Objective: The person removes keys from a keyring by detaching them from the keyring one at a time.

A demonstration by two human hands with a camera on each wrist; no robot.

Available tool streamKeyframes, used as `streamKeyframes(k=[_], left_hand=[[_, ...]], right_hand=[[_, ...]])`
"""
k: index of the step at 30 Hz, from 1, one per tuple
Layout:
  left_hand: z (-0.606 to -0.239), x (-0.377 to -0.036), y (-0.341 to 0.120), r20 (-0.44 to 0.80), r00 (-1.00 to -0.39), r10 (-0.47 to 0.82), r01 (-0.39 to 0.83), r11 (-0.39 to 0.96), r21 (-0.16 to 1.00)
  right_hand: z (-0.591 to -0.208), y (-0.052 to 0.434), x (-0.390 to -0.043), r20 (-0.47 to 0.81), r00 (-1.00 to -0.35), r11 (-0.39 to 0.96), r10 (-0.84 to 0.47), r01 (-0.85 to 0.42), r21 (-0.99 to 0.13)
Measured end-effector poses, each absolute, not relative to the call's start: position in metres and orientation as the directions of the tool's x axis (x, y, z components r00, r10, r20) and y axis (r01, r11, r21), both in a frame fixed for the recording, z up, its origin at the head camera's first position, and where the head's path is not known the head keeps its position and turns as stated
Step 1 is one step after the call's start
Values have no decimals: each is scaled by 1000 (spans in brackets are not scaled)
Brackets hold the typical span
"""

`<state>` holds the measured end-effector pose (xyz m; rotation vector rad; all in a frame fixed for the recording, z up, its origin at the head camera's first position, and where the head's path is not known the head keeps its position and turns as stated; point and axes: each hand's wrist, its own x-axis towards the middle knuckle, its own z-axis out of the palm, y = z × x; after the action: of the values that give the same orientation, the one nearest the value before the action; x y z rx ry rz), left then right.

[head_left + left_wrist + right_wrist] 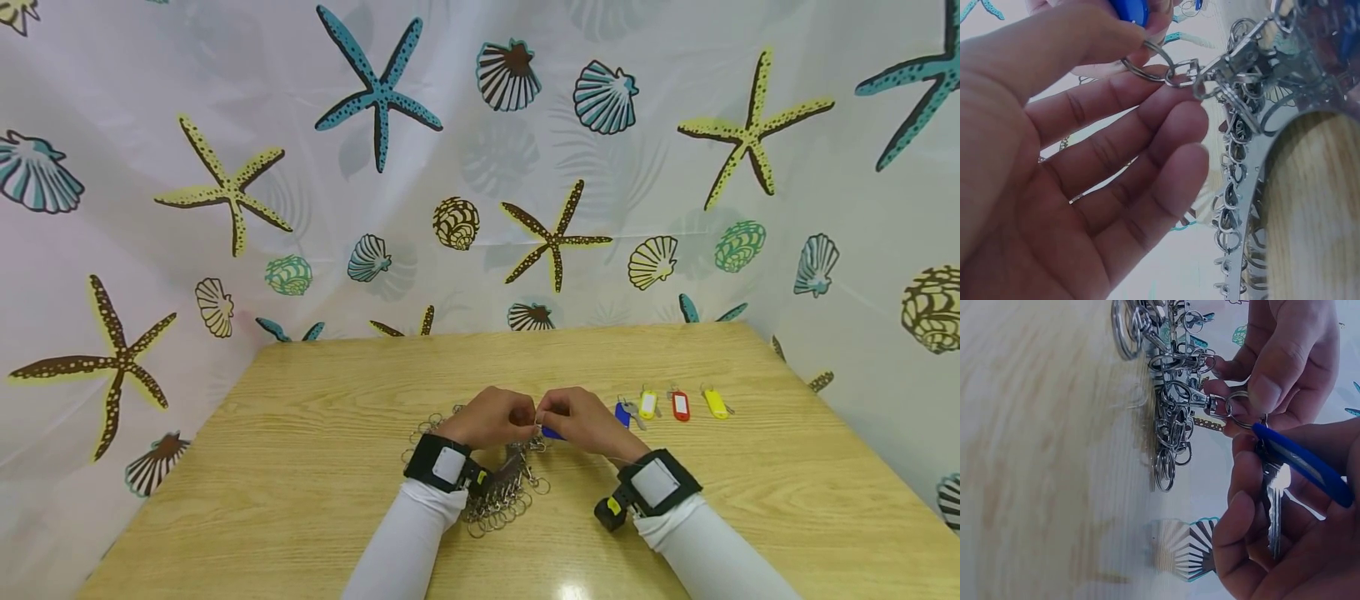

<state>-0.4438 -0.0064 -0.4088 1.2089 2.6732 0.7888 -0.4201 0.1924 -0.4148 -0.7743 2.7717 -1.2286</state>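
Between thumb and forefinger, my left hand (491,417) pinches a split ring (1149,62), which hangs from a metal swivel clasp (1235,62). Its other fingers are loosely bent. My right hand (583,421) meets it fingertip to fingertip and holds a blue key tag (1304,464) with a silver key (1275,515) hanging below. In the right wrist view the tag's top end is right beside the ring; whether it is threaded on it I cannot tell. Around and below the left hand are many clasps with rings (495,508), partly hidden by that hand and wrist.
To the right lie a blue tag (622,414) with a key, a white-faced yellow tag (648,405), a red tag (680,406) and a yellow tag (716,404). A patterned curtain (465,125) stands behind the wooden table (300,483).
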Motion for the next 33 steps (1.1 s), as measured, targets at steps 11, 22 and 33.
streamKeyframes(k=[11, 22, 33], left_hand=[[-408, -443, -5, 99, -695, 712, 646, 557, 523], [-406, -443, -5, 123, -677, 726, 674, 544, 500], [-411, -446, -4, 99, -728, 679, 600, 559, 572]], right_hand=[[-413, 193, -419, 197, -869, 568, -454, -453, -687], [-413, 194, -419, 187, -874, 565, -448, -439, -698], [-412, 192, -419, 163, -906, 577, -391, -379, -723]])
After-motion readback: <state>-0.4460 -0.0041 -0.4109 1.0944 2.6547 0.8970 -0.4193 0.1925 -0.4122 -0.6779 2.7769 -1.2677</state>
